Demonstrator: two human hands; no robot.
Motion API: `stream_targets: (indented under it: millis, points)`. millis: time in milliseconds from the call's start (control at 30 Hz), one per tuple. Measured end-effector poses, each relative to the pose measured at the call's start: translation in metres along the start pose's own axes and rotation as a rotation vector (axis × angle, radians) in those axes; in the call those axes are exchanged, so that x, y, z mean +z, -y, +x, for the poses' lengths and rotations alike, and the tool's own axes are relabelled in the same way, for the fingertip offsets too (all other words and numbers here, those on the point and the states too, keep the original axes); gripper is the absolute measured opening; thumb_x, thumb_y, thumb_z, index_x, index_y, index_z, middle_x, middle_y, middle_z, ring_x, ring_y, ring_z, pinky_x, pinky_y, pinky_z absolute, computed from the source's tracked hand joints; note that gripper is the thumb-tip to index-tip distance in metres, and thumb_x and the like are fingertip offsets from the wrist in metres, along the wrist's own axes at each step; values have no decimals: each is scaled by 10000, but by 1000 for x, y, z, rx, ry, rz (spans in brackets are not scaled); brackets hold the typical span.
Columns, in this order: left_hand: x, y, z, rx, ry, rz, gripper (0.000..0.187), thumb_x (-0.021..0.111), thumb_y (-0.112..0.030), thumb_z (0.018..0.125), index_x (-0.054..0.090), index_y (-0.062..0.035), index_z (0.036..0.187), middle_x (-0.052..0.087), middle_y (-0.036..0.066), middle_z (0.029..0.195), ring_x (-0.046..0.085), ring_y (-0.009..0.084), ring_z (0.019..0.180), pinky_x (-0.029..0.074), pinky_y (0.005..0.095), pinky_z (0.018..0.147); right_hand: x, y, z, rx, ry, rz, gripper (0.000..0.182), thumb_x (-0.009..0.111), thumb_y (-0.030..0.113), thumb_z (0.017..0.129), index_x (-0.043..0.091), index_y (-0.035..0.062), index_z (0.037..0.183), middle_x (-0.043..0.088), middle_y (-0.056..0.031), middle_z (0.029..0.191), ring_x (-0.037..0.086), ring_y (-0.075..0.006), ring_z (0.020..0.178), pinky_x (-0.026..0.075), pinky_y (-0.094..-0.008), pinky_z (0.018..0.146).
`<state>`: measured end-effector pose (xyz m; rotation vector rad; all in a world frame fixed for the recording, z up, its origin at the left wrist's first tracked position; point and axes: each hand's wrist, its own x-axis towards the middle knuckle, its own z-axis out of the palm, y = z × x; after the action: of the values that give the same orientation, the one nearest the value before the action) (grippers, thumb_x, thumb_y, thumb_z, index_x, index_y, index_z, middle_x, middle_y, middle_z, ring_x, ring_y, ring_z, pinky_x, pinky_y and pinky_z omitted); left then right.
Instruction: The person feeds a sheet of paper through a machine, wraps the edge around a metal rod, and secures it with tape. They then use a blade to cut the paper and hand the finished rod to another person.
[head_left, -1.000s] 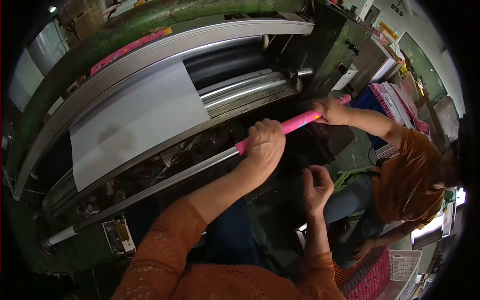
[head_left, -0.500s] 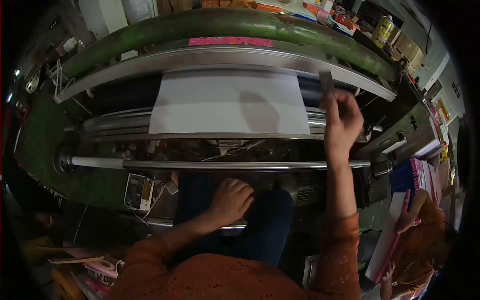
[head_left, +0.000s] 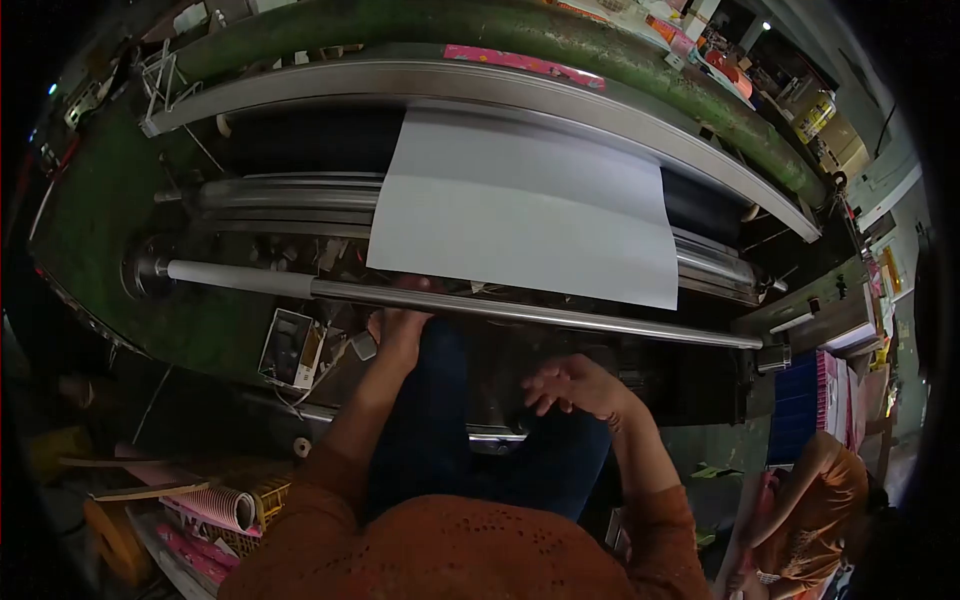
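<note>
The left hand (head_left: 400, 325) reaches up under the steel bar (head_left: 520, 312), fingers hidden behind it, so its grip cannot be told. The bar's long axis runs left to right, dipping rightward. The right hand (head_left: 575, 385) hovers below it, fingers spread. Above the bar hangs a white paper sheet (head_left: 525, 205) over the green machine (head_left: 100, 210); a co-worker (head_left: 815, 500) sits lower right.

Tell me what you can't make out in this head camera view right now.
- Left hand: fingertips hidden behind the long steel shaft, so its grip is unclear.
- Right hand: motion-blurred; whether it holds anything is unclear.
- White paper sheet: upper edge hidden under the curved steel guard.
- Co-worker: cut off by the frame edge.
</note>
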<state>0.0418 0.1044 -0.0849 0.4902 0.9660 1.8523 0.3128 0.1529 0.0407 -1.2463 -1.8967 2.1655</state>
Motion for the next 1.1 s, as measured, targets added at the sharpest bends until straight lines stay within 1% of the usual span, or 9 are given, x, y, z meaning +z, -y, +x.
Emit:
stream_targets:
  millis: [167, 233, 333, 367, 700, 800, 900, 1033, 1100]
  points:
    - [-2, -13, 2, 11, -133, -102, 383, 696, -190, 885, 529, -72, 1209, 584, 31, 1074, 587, 130, 945, 488, 293, 816, -73, -58, 23, -335, -794, 1008, 302, 622, 311, 890, 581, 56, 1046, 620, -60, 898, 561, -145, 742, 477, -281, 643]
    - [-15, -12, 0, 59, -63, 17, 287, 673, -181, 901, 579, -57, 1142, 624, 36, 998, 613, 127, 870, 495, 297, 785, -91, -78, 26, -386, -969, 888, 282, 631, 256, 891, 590, 54, 1084, 604, -45, 903, 581, -167, 863, 474, -301, 760]
    - [-21, -19, -13, 75, 26, 146, 177, 652, -176, 914, 637, -43, 1030, 655, 37, 887, 629, 127, 794, 506, 283, 737, -103, -125, 34, -692, -929, 419, 99, 606, 109, 890, 607, 36, 956, 589, -43, 884, 557, -160, 799, 475, -287, 742]
    - [-19, -27, -22, -35, -52, 208, 146, 643, -182, 918, 668, -40, 940, 668, 42, 824, 635, 126, 759, 513, 260, 704, -100, -130, 29, -685, -808, 906, 83, 612, 105, 882, 592, 29, 908, 579, -29, 830, 534, -131, 719, 459, -257, 665]
    - [1, -59, -71, 13, -18, 139, 153, 626, -158, 911, 647, -14, 956, 658, 54, 846, 629, 133, 748, 513, 289, 717, -59, -99, -33, -486, -997, 758, 163, 696, 178, 851, 587, 71, 797, 541, 19, 659, 452, -72, 550, 329, -231, 511]
    - [19, -80, -88, -84, -104, 142, 162, 611, -161, 915, 625, -21, 995, 652, 62, 861, 625, 145, 778, 506, 313, 738, -41, -86, -65, -529, -1361, 63, 176, 687, 103, 854, 590, -7, 950, 605, -36, 838, 563, -104, 736, 445, -246, 646]
    - [27, -86, -90, -26, -89, 114, 162, 592, -156, 929, 564, -65, 1060, 608, 29, 895, 595, 128, 783, 492, 312, 734, -7, -46, -86, -642, -1581, -723, 575, 753, 36, 687, 503, 27, 1205, 614, -124, 1107, 564, -301, 1078, 427, -400, 922]
    - [38, -99, -88, -27, -98, 17, 111, 578, -119, 923, 580, -73, 1025, 606, 43, 915, 589, 130, 820, 487, 313, 770, -23, -26, -77, -689, -1409, -1208, 131, 739, 66, 658, 668, 113, 758, 632, -14, 1079, 529, -299, 1131, 361, -419, 951]
    - [34, -101, -85, -33, -3, -19, 103, 584, -101, 919, 605, -39, 999, 637, 56, 929, 618, 149, 820, 492, 320, 756, -41, 2, -74, -700, -1349, -1169, 114, 732, 87, 678, 660, 105, 766, 636, -26, 1054, 532, -293, 1126, 361, -427, 952]
